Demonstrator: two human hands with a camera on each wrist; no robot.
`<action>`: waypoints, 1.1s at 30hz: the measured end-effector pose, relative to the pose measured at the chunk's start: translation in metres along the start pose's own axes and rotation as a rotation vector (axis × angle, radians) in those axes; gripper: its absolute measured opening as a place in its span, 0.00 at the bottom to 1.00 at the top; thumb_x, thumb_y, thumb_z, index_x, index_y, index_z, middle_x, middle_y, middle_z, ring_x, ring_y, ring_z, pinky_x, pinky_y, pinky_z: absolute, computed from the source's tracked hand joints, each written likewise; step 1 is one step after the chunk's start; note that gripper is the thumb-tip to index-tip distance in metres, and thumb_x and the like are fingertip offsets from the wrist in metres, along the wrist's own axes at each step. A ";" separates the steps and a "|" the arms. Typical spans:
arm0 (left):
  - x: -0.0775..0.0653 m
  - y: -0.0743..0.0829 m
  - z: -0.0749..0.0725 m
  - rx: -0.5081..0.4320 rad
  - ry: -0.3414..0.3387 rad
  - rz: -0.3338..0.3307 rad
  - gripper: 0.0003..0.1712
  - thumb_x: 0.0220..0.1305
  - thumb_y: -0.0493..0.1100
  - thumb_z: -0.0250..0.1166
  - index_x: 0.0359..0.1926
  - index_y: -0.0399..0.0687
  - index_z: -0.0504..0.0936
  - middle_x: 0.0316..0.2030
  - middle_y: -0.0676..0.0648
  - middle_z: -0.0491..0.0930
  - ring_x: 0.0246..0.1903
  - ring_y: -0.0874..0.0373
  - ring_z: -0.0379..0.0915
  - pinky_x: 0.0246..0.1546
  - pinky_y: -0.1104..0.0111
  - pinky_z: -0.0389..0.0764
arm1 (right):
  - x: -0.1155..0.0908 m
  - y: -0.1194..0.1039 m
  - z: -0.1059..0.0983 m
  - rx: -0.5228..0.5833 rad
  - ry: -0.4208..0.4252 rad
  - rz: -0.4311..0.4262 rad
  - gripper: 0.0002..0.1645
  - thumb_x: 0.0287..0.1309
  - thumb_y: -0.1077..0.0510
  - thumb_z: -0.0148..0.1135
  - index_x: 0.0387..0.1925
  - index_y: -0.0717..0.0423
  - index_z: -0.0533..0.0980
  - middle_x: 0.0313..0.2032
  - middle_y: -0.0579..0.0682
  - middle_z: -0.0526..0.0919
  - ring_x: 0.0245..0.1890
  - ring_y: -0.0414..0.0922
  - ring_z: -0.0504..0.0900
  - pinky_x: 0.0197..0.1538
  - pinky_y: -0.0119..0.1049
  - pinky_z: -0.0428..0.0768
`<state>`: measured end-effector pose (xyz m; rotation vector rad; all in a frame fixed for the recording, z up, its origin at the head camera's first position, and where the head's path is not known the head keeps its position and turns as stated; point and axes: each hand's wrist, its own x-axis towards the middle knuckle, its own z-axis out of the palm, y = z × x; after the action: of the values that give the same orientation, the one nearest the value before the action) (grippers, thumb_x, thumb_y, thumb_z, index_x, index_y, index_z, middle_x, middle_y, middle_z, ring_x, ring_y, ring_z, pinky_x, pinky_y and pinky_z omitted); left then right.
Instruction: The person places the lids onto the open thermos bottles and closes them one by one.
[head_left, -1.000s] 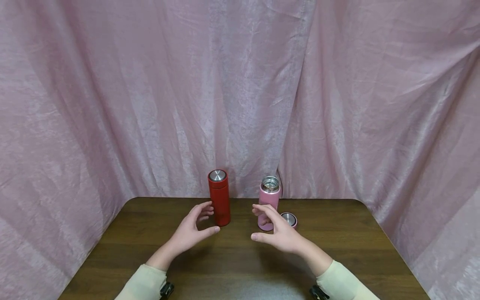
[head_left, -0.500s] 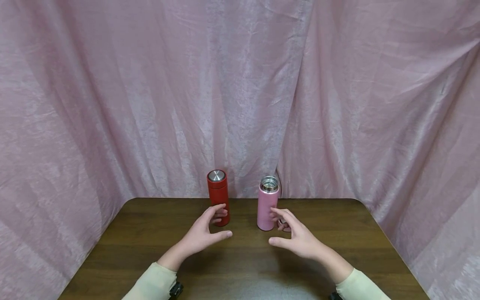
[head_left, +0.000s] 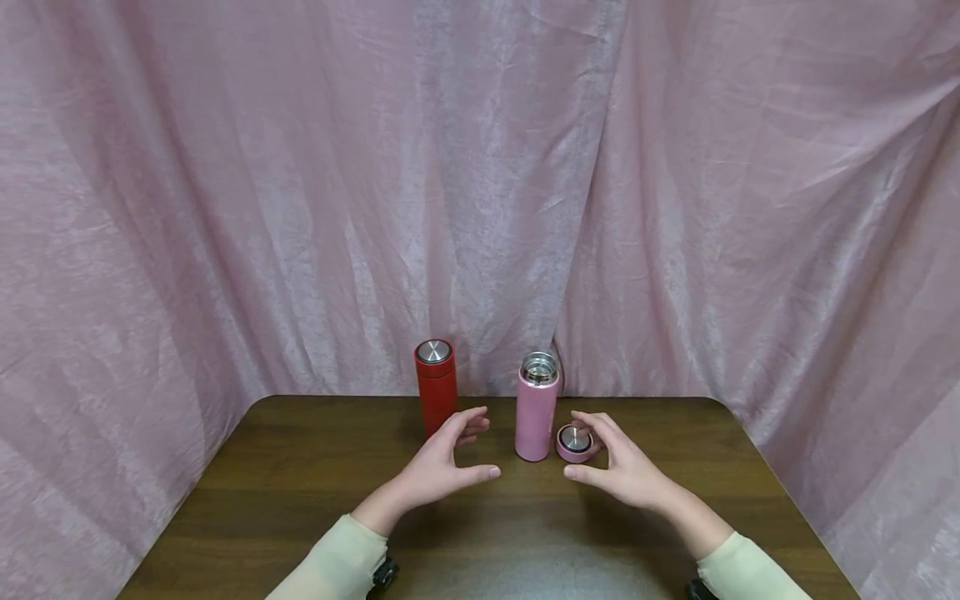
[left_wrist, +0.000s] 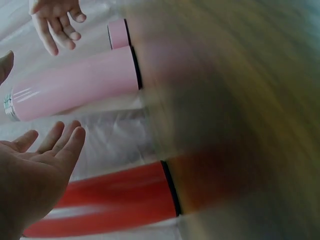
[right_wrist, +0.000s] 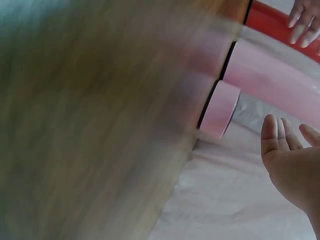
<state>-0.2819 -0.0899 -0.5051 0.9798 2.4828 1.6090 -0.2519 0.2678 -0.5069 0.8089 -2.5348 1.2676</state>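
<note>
A pink thermos [head_left: 535, 425] stands upright with its silver mouth uncovered. Its pink lid [head_left: 574, 456], silver disc upward, lies on the table just to its right. To the left stands a red thermos [head_left: 436, 396] with its lid on. My left hand [head_left: 438, 471] hovers between the two bottles, fingers and thumb spread apart, holding nothing; it hides the red bottle's lower part. Close by the pink lid is my right hand [head_left: 626, 468], thumb and fingers parted and holding nothing. In the right wrist view, a gap shows between its fingertips and the lid [right_wrist: 220, 110].
Everything stands on a dark brown wooden table [head_left: 300, 467] with rounded back corners. A pink velvet curtain [head_left: 480, 192] hangs behind it and along both sides. A thin cord shows behind the pink thermos. Pale green sleeves [head_left: 330, 558] cover my forearms.
Both hands have moved to the right, the left from beside the red thermos to past it, the right from in front of the pink thermos to its lid. Bottles and lid stay put.
</note>
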 end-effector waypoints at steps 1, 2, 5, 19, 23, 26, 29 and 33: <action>0.002 0.001 0.002 -0.001 -0.001 -0.004 0.54 0.64 0.52 0.85 0.83 0.51 0.66 0.71 0.48 0.77 0.74 0.51 0.73 0.75 0.50 0.76 | 0.001 0.003 -0.001 -0.005 -0.002 0.007 0.48 0.64 0.53 0.84 0.78 0.60 0.70 0.63 0.61 0.79 0.55 0.56 0.82 0.58 0.47 0.84; 0.004 0.001 0.003 -0.002 -0.001 -0.010 0.54 0.64 0.52 0.85 0.83 0.51 0.66 0.72 0.48 0.77 0.74 0.51 0.73 0.75 0.50 0.75 | 0.002 0.006 -0.002 -0.012 -0.002 0.012 0.48 0.64 0.52 0.84 0.78 0.60 0.70 0.63 0.61 0.78 0.54 0.56 0.82 0.57 0.47 0.84; 0.011 0.000 0.009 -0.008 0.007 -0.023 0.54 0.64 0.53 0.85 0.83 0.51 0.66 0.72 0.48 0.76 0.74 0.52 0.72 0.75 0.51 0.75 | 0.005 0.013 -0.004 -0.030 0.000 0.027 0.48 0.64 0.52 0.84 0.77 0.62 0.70 0.63 0.60 0.79 0.53 0.59 0.82 0.55 0.47 0.86; 0.044 -0.001 0.029 -0.038 0.030 -0.082 0.57 0.64 0.54 0.84 0.84 0.41 0.63 0.75 0.34 0.73 0.75 0.40 0.72 0.75 0.46 0.75 | 0.022 0.042 -0.017 -0.145 -0.063 0.149 0.53 0.61 0.46 0.85 0.76 0.69 0.70 0.60 0.66 0.77 0.56 0.60 0.80 0.55 0.56 0.88; 0.053 -0.007 0.034 -0.042 0.036 -0.107 0.58 0.64 0.53 0.83 0.84 0.40 0.62 0.76 0.33 0.72 0.75 0.40 0.71 0.76 0.46 0.74 | 0.028 0.048 -0.019 -0.186 -0.084 0.161 0.54 0.60 0.44 0.85 0.75 0.71 0.70 0.58 0.65 0.77 0.55 0.61 0.80 0.55 0.52 0.87; 0.059 -0.011 0.037 -0.039 0.037 -0.112 0.59 0.64 0.54 0.83 0.84 0.38 0.62 0.75 0.34 0.73 0.74 0.41 0.72 0.76 0.47 0.74 | 0.032 0.050 -0.020 -0.222 -0.114 0.164 0.56 0.59 0.42 0.85 0.75 0.72 0.71 0.56 0.63 0.79 0.55 0.61 0.79 0.55 0.50 0.84; 0.064 -0.015 0.041 -0.038 0.038 -0.117 0.59 0.63 0.54 0.84 0.84 0.37 0.62 0.74 0.34 0.75 0.73 0.40 0.74 0.75 0.47 0.75 | 0.036 0.049 -0.020 -0.260 -0.160 0.172 0.58 0.58 0.39 0.84 0.75 0.73 0.70 0.56 0.63 0.79 0.57 0.60 0.78 0.59 0.54 0.81; 0.070 -0.019 0.045 -0.032 0.041 -0.131 0.59 0.62 0.54 0.84 0.84 0.38 0.62 0.73 0.35 0.75 0.72 0.38 0.75 0.74 0.45 0.76 | 0.041 0.049 -0.020 -0.300 -0.222 0.197 0.62 0.57 0.37 0.84 0.76 0.74 0.69 0.60 0.64 0.78 0.61 0.59 0.77 0.66 0.60 0.79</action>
<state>-0.3314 -0.0223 -0.5207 0.7711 2.4814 1.6387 -0.3145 0.2920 -0.5114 0.6790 -2.9487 0.8509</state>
